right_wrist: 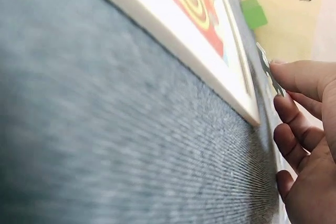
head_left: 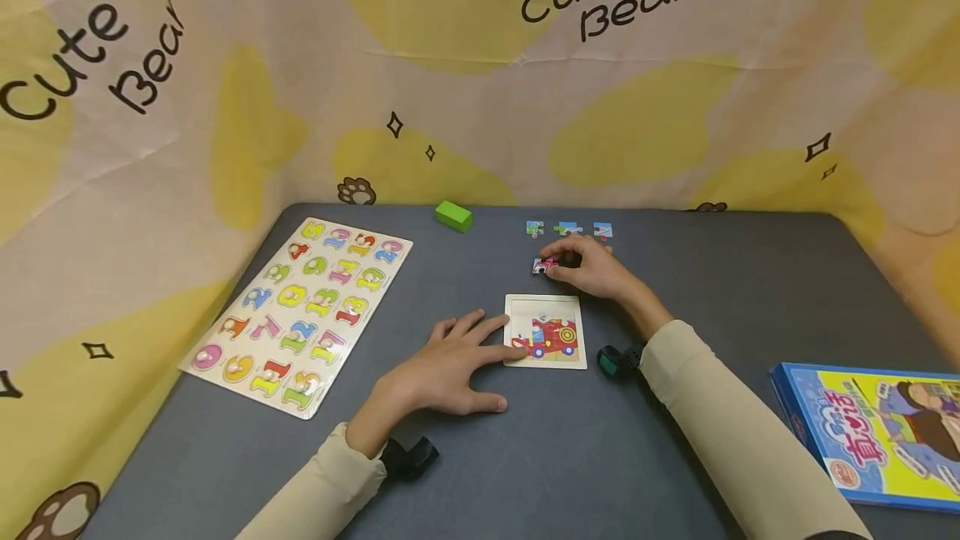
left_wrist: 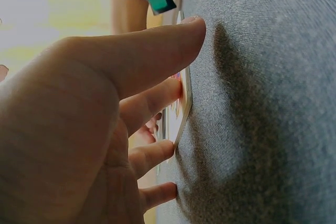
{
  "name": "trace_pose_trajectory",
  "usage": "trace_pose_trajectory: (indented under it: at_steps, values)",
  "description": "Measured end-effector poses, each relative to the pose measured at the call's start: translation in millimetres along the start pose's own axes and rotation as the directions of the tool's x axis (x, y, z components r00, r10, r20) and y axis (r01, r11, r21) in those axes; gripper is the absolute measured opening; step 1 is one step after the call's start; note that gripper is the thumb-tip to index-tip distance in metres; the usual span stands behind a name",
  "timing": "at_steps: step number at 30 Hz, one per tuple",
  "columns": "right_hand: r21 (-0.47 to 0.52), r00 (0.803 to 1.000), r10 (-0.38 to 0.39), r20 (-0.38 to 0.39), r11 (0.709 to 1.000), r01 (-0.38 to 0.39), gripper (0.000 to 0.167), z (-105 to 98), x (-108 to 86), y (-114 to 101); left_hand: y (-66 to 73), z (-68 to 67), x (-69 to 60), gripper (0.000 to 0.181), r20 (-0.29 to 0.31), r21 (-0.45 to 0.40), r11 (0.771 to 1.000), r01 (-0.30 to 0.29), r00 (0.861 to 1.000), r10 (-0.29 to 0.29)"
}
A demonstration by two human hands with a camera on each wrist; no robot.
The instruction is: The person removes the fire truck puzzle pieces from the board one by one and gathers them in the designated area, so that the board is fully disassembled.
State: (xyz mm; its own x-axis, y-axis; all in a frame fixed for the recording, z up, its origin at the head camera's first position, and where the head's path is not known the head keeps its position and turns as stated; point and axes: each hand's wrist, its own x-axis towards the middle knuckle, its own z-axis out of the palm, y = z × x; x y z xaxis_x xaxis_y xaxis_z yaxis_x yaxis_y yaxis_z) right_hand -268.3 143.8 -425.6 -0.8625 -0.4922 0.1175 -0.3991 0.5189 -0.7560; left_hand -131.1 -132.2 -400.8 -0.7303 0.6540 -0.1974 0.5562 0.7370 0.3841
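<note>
A small framed jigsaw puzzle [head_left: 545,332] lies on the table, its lower part filled with a red truck picture and its upper part bare. My left hand [head_left: 448,365] spreads its fingers beside it, with fingertips resting on the frame's left side; the thumb stands apart from it in the left wrist view. Just beyond the frame, my right hand [head_left: 592,267] pinches a puzzle piece [head_left: 542,265] between thumb and fingers. In the right wrist view that piece [right_wrist: 270,72] is tilted and seen nearly edge-on. Three more pieces [head_left: 568,228] lie in a row behind the right hand.
A number board [head_left: 296,315] with colourful pieces lies at the left. The green block [head_left: 453,216] sits near the back edge. At the right front is a blue and yellow box [head_left: 873,436]. A printed cloth [head_left: 465,132] hangs behind the table.
</note>
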Motion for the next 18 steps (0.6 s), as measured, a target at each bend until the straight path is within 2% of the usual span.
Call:
trace_pose_trajectory:
  at_steps: [6, 11, 18]
  values:
    - [-0.07, 1.0, 0.016, -0.011, 0.997, -0.016, 0.029, 0, 9.4, 4, 1.5, 0.7, -0.3, 0.065, -0.001, -0.015, 1.0, -0.009, 1.0, 0.009]
    - [-0.081, 1.0, 0.017, -0.005, 0.997, -0.017, 0.032, -1, 12.6, 6, 2.3, -0.2, -1.0, 0.065, 0.0, -0.021, 1.0, -0.007, 1.0, 0.007]
    - [-0.135, 0.992, 0.103, -0.068, 0.985, -0.111, 0.031, -3, 10.3, 6, 2.2, -2.0, -1.9, 0.065, 0.002, -0.024, 1.0, -0.004, 1.0, 0.004]
